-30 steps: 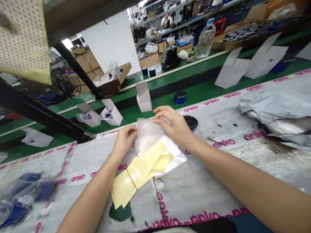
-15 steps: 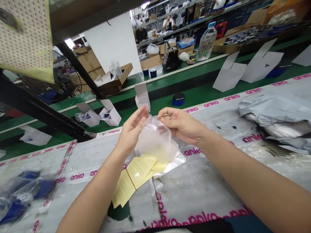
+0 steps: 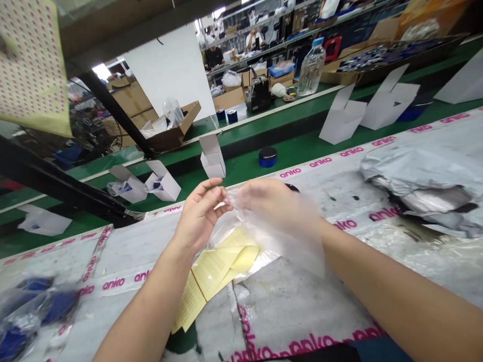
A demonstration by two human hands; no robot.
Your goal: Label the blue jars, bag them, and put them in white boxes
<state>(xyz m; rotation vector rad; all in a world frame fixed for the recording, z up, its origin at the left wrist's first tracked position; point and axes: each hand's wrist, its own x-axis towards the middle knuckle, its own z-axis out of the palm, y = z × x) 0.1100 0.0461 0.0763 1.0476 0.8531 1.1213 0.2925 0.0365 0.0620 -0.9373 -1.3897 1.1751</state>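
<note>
A clear plastic bag [image 3: 302,236], smeared by motion, hangs from between my hands and trails to the right across my right wrist. My left hand [image 3: 204,213] is closed, its fingertips pinching the bag's upper left edge. My right hand [image 3: 269,198] has curled fingers at the same edge; the film and blur partly veil it. Beneath the bag, yellow printed label sheets [image 3: 215,266] lie on a stack of clear bags [image 3: 260,264]. Just behind my right hand shows the dark lid of a round container [image 3: 292,187], mostly hidden.
A blue jar with a black lid [image 3: 267,157] stands on the green conveyor [image 3: 241,168], near an open white box [image 3: 212,157]. More white boxes [image 3: 343,118] stand along it. Bagged blue items [image 3: 37,306] lie left, a torn grey plastic package [image 3: 426,186] right. A dark post [image 3: 86,186] slants at left.
The bag has swung from between my hands to the right, over my right wrist. My right hand has turned its back towards me. The dark lid behind it has come into sight.
</note>
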